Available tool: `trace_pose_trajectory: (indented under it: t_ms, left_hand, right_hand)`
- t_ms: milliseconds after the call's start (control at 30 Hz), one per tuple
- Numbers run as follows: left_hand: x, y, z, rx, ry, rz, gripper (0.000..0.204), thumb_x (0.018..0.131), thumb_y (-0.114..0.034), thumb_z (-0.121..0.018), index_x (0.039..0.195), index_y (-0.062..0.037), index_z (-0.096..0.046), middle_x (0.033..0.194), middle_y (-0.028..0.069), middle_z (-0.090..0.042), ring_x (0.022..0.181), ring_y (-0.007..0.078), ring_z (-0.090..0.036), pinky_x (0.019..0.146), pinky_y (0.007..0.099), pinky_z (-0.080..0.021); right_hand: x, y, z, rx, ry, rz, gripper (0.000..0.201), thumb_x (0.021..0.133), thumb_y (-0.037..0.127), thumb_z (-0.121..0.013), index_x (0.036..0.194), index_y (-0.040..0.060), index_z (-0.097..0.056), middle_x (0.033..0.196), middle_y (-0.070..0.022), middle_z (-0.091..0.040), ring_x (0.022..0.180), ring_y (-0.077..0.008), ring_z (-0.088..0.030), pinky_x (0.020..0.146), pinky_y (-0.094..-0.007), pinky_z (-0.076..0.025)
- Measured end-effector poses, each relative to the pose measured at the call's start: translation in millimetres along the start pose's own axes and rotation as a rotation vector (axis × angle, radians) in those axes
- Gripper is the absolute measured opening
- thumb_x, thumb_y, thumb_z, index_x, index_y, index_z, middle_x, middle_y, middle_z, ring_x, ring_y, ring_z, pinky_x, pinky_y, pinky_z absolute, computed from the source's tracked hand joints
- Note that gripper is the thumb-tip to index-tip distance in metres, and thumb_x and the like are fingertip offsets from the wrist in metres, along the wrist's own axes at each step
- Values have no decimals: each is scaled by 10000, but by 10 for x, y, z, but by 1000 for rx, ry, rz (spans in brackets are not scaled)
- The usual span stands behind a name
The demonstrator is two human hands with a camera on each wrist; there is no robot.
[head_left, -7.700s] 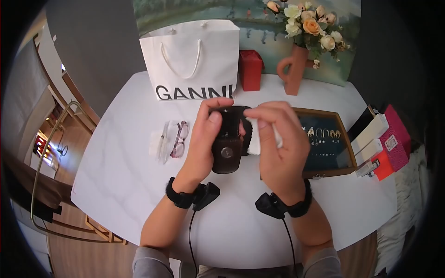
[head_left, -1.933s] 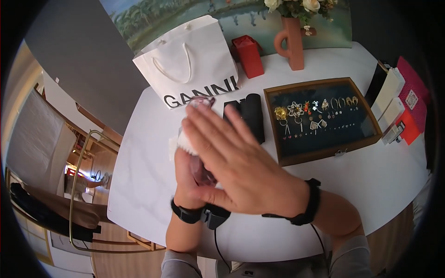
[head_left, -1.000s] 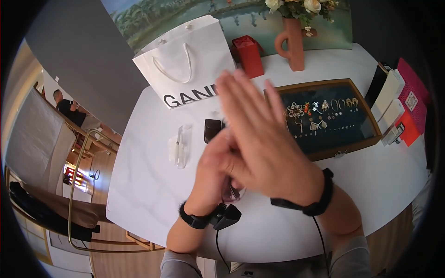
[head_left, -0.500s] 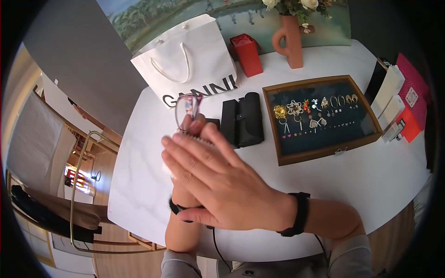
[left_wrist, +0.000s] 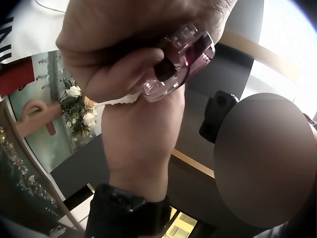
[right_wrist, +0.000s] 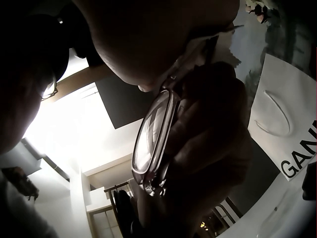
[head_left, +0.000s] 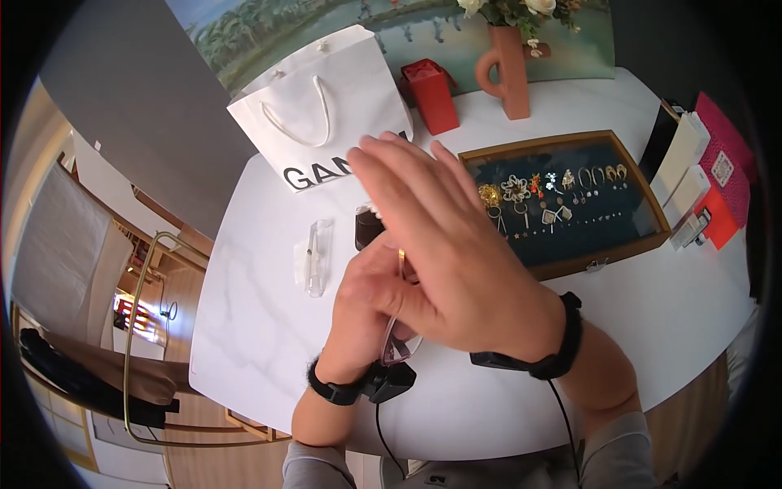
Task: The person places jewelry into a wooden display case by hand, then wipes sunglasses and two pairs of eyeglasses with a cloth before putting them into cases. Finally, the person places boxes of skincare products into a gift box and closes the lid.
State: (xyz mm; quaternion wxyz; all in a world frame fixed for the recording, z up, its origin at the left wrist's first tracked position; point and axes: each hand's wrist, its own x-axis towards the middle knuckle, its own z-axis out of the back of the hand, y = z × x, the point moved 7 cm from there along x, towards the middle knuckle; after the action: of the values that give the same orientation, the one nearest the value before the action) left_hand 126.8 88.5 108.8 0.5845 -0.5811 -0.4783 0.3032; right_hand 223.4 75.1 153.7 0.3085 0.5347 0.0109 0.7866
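My left hand (head_left: 357, 297) holds a pair of eyeglasses (head_left: 397, 352) with a thin, pinkish-purple frame, and one lens shows near that wrist. My right hand (head_left: 460, 253) lies across it with straight fingers, hiding the far part of the glasses. In the right wrist view one lens stands out at the left hand's side, and a white cloth (right_wrist: 228, 47) with a zigzag edge shows between the hands. The left wrist view shows the clear pink end of the glasses beside a curled fingertip. A dark brown case (head_left: 368, 231) is partly covered behind the hands.
A clear packet (head_left: 315, 259) lies left of the hands. Right of them is a wooden display case (head_left: 607, 240) of jewellery. Behind stand a white paper bag (head_left: 342, 114), a red box (head_left: 433, 99) and a vase (head_left: 510, 77); boxes (head_left: 684, 175) line the right edge.
Earlier my hands held the dark case while the glasses lay on the table. Since half a second ago both hands have swung right and turned, bringing a lens down near the left wrist.
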Motion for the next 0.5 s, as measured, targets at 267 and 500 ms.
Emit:
trace_pose_trajectory:
  t_ms: [267,500]
  left_hand:
    - [180,11,276,-711,12,-34,270,1073,-291,-392,944,-67,-472,745,-8,-420,652,104,-369,585,251,-348]
    - [212,15,600,-1086,175,-54,316,1088,-311,-370,836,-121,-356,729,4,-315,686,141,-303,638,277,-322]
  right_hand:
    - [-137,415,-333,34,173,106,830,966,566,-490,1408,-133,-424,1535,-263,-349,1490,-372,-239,1214,-542,-156]
    - [-231,603,-509,121,243,133,823,912,542,-574,1427,-86,-441,1535,-209,-390,1493,-324,-250,1224,-522,-135]
